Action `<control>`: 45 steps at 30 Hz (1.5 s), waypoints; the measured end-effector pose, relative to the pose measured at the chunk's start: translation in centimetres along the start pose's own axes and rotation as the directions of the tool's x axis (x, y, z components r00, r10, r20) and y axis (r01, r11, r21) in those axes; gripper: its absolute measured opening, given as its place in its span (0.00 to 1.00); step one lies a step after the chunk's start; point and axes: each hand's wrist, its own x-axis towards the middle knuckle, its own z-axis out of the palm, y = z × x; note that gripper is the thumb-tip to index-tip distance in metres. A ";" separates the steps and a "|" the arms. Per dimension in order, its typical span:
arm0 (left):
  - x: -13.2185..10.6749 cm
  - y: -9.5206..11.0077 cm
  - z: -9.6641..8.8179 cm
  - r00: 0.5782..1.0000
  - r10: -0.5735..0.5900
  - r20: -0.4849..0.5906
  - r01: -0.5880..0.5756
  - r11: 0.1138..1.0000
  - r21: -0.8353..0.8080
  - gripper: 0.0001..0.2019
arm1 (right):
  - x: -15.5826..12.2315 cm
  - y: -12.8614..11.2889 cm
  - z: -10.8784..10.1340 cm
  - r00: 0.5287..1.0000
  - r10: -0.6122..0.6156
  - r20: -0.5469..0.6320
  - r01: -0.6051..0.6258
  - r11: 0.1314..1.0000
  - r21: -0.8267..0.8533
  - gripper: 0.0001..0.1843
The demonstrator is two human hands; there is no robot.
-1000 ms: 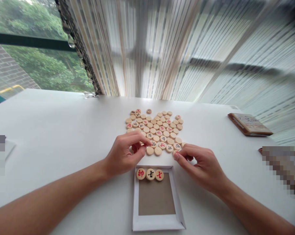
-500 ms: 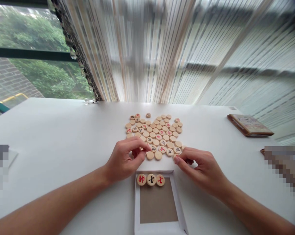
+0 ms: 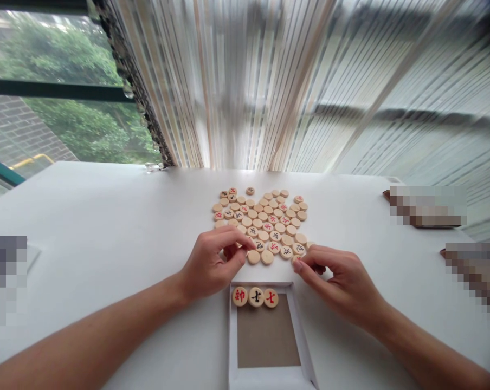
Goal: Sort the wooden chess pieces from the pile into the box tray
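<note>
Many round wooden Chinese chess pieces [image 3: 267,257] lie spread over the white table, some blank side up, others showing red or black characters. At the near left edge of the spread is my left hand [image 3: 218,254], its fingers curled and its index fingertip over the pieces; whatever may be between the fingers is hidden. My right hand [image 3: 334,273] pinches a Chinese chess piece with a red mark [image 3: 297,260] at the near right edge, mostly covered by the fingertips. Below the hands, a shallow white box [image 3: 269,375] holds a row of three pieces [image 3: 256,297] along its far end.
The white table [image 3: 127,216] reaches back to a striped string curtain [image 3: 237,108] and a window at left. Two brown-edged, blurred-out objects [image 3: 436,222] lie at the right. Another pixelated item [image 3: 5,276] is at the left edge.
The whole view has shifted slightly, so things appear a little further right. Both hands keep nearly the same place among the pieces, and the row in the box looks the same.
</note>
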 end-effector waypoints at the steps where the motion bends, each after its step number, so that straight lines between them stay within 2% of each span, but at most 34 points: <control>1: 0.0 0.0 0.0 1.000 -0.004 -0.002 0.004 1.000 -0.001 0.11 | 0.0 0.0 0.0 1.000 0.008 0.001 -0.008 1.000 0.003 0.19; 8: 0.1 -0.3 0.1 0.999 -0.031 -0.020 0.030 0.999 -0.014 0.11 | 1.1 0.5 0.2 0.992 0.129 -0.012 -0.128 0.991 0.037 0.21; 14: 0.2 -0.3 0.2 0.998 -0.049 -0.036 0.048 0.999 -0.013 0.12 | 5.1 0.8 0.4 0.982 0.181 0.049 -0.183 0.982 0.043 0.16; 19: 0.2 -0.5 0.3 0.997 -0.066 -0.031 0.066 0.998 -0.023 0.12 | 10.4 1.4 1.4 0.990 0.141 0.010 -0.141 0.990 -0.029 0.16; 23: 0.2 -0.6 0.3 0.997 -0.075 -0.030 0.074 0.997 -0.028 0.12 | 14.8 1.9 3.1 0.996 0.086 0.001 -0.085 0.989 -0.121 0.12; 29: 0.0 -0.7 0.3 0.998 -0.061 -0.030 0.060 0.998 -0.023 0.12 | 19.4 3.6 6.3 0.993 -0.003 0.114 0.032 0.967 -0.252 0.13; 35: 0.1 -0.6 0.4 0.999 -0.031 -0.036 0.031 0.999 -0.009 0.12 | 21.2 4.5 7.8 0.971 -0.007 0.241 0.086 0.943 -0.320 0.13; 42: 0.0 -0.6 0.4 0.999 -0.035 -0.032 0.035 0.999 -0.003 0.12 | 22.2 4.8 7.7 0.946 0.087 0.313 0.036 0.930 -0.366 0.09; 45: 0.1 -0.7 0.4 0.999 -0.029 -0.028 0.028 1.000 -0.007 0.13 | 22.0 4.7 7.6 0.942 0.125 0.312 0.007 0.921 -0.390 0.14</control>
